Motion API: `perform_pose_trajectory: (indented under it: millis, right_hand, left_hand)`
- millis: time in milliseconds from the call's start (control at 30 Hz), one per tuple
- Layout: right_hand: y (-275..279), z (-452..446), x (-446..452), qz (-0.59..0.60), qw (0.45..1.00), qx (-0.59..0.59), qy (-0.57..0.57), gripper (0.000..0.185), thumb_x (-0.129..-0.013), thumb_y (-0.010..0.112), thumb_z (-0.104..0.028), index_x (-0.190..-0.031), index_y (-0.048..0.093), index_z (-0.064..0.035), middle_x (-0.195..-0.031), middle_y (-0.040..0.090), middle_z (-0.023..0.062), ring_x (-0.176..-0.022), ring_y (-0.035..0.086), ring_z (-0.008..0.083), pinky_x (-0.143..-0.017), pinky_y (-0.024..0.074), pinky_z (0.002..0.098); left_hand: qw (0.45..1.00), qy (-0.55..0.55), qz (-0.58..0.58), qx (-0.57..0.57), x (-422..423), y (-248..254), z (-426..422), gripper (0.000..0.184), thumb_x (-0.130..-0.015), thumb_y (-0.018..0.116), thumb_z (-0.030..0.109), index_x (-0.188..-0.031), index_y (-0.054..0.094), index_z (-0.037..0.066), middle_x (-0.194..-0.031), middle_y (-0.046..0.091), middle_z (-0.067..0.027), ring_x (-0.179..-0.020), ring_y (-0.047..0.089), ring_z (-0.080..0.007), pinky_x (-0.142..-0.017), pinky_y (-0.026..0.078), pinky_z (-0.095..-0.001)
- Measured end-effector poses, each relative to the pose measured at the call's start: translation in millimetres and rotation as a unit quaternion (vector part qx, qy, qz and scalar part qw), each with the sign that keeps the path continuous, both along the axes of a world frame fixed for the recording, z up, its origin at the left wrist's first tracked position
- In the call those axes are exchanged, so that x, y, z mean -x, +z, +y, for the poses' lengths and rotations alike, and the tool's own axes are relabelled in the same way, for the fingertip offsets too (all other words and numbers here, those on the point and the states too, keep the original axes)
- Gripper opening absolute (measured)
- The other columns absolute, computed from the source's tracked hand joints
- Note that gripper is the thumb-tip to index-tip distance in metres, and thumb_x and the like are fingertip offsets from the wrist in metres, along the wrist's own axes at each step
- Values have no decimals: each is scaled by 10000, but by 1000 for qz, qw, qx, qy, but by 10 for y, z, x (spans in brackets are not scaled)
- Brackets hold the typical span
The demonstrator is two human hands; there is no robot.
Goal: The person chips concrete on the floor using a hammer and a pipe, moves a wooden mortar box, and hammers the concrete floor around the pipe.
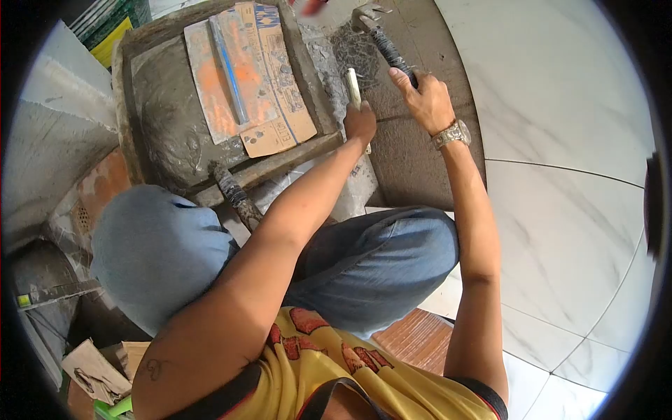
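Observation:
My right hand (428, 106) grips the tape-wrapped handle of a hammer (385, 45), its metal head pointing away from me over the grey cement surface (413, 150). Closed around a pale, narrow stick (353, 85) is my left hand (360, 122). The stick stands out above and below the fist; its exact kind is unclear. Both hands are beside the right rim of a mortar trough (329, 145), and the hammer head is apart from the stick.
Wet grey mortar (164, 105) fills part of the trough, with printed cardboard (280, 133) and a clear-and-blue strip (229, 70) on top. A wrapped tool handle (234, 190) leans over the near rim. White marbled tiles (560, 231) lie to the right. Wood scraps (96, 371) sit lower left.

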State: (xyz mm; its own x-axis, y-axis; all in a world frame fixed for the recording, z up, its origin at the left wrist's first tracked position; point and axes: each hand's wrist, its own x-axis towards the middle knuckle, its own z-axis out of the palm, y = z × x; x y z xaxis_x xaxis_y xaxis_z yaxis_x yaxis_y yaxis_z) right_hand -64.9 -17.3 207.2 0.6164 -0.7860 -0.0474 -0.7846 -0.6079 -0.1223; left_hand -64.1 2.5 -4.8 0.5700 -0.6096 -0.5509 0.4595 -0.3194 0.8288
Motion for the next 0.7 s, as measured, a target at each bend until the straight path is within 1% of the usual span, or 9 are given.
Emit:
perform_pose_trajectory:
  millis: [33, 200, 300, 400, 467, 500, 600, 633, 700]
  right_hand:
    - [41, 35, -22, 3, 1000, -4, -2, 699, -920, 530, -652, -803, 656, 26, -681, 646, 268, -722, 681, 438, -659, 525, 487]
    - [256, 219, -201, 0, 1000, -18, 13, 708, -917, 518, -662, -813, 658, 24, -711, 651, 283, -774, 679, 455, -695, 530, 493]
    - [26, 67, -159, 28, 999, 1, 22, 722, -912, 521, -663, -831, 678, 37, -759, 659, 307, -814, 676, 469, -734, 532, 508]
    - [-539, -291, 173, 72, 996, 40, 24, 730, -907, 558, -656, -733, 624, 51, -595, 600, 208, -583, 648, 339, -567, 500, 429]
    - [-702, -382, 297, 107, 993, -32, -39, 746, -901, 555, -669, -735, 630, 55, -608, 610, 210, -600, 653, 341, -576, 507, 423]
    - [-652, -363, 243, 122, 988, -67, -72, 754, -898, 554, -676, -736, 633, 57, -614, 616, 211, -609, 655, 342, -581, 511, 420]
    - [-386, -270, 91, 73, 996, -34, -41, 729, -908, 549, -667, -744, 643, 37, -606, 617, 176, -585, 639, 297, -566, 499, 413]
    - [-147, -99, -41, -6, 1000, -30, -2, 676, -920, 552, -617, -835, 674, 42, -680, 648, 262, -683, 671, 448, -646, 533, 454]
    - [106, 53, -190, -57, 998, -32, 17, 664, -925, 547, -615, -829, 653, 34, -666, 638, 261, -673, 663, 451, -628, 523, 457]
  left_hand:
    - [1000, 16, -7, -15, 23, -13, 6, 446, -970, 514, 322, -1216, 525, -50, -1125, 633, -324, -1095, 606, -475, -958, 473, -504]
    - [998, -30, -38, -35, 70, -12, 47, 416, -975, 520, 329, -1195, 512, -25, -1131, 639, -311, -1070, 623, -467, -926, 487, -518]
    - [995, -63, -40, -70, 3, 47, 19, 406, -976, 527, 320, -1209, 500, -11, -1152, 635, -303, -1070, 624, -467, -910, 492, -533]
    - [991, -112, -7, -69, -144, 56, -41, 422, -979, 520, 297, -1244, 486, -30, -1187, 623, -298, -1097, 614, -466, -923, 493, -537]
    - [987, -140, 6, -81, -218, 89, -56, 440, -980, 514, 290, -1262, 475, -46, -1202, 616, -299, -1110, 610, -463, -937, 490, -532]
    - [987, -139, -22, -80, -248, 81, -61, 463, -979, 511, 284, -1272, 464, -72, -1207, 607, -316, -1114, 610, -460, -921, 500, -531]
    - [994, -96, -2, -51, -214, 52, -4, 450, -971, 519, 286, -1241, 481, -72, -1168, 617, -332, -1095, 613, -473, -916, 500, -533]
    - [996, -82, -26, -36, -163, 9, 6, 435, -965, 528, 293, -1204, 495, -69, -1100, 632, -346, -1064, 618, -490, -913, 496, -535]
    - [996, -60, -54, -37, -106, 9, -29, 423, -961, 533, 295, -1178, 503, -67, -1063, 640, -347, -1043, 622, -497, -913, 492, -534]
